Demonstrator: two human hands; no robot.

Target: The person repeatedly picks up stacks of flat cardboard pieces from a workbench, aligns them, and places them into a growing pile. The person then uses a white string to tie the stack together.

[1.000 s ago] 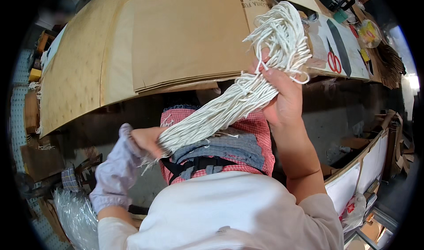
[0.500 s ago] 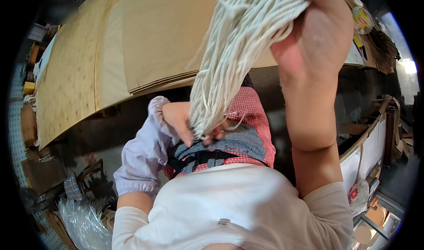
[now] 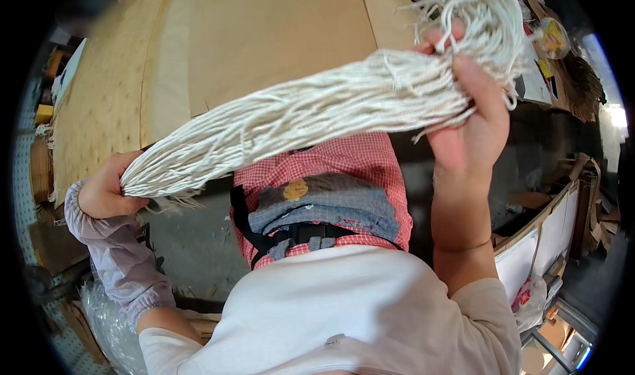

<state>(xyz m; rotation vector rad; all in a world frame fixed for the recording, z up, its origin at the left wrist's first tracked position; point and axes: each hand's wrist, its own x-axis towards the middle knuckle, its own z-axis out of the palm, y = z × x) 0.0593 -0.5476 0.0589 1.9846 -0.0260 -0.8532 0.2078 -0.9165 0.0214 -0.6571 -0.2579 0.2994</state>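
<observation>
A thick bundle of off-white cords (image 3: 284, 117) stretches between my two hands, slanting up from the left to the upper right. My left hand (image 3: 109, 186), below a pale lilac sleeve cover, is closed round the bundle's narrow left end, with a few loose ends dangling under it. On the right, my right hand (image 3: 476, 103) grips the wider part, thumb on the near side and fingertips showing on the far side. Beyond this hand the cords bend over and fan out in frayed loose ends at the top. The bundle hangs above my lap, in front of the table.
A wooden table (image 3: 99, 103) spans the far side, bearing brown cardboard sheets (image 3: 278, 31). Bagged goods (image 3: 552, 39) lie at the far right. White panels and cardboard (image 3: 536, 242) stand right of me. Clear plastic film (image 3: 112, 328) is heaped at the lower left.
My left hand has moved out to the left and now grips the cord end. The bundle has swung from hanging steeply to nearly level. My right hand has come down and nearer.
</observation>
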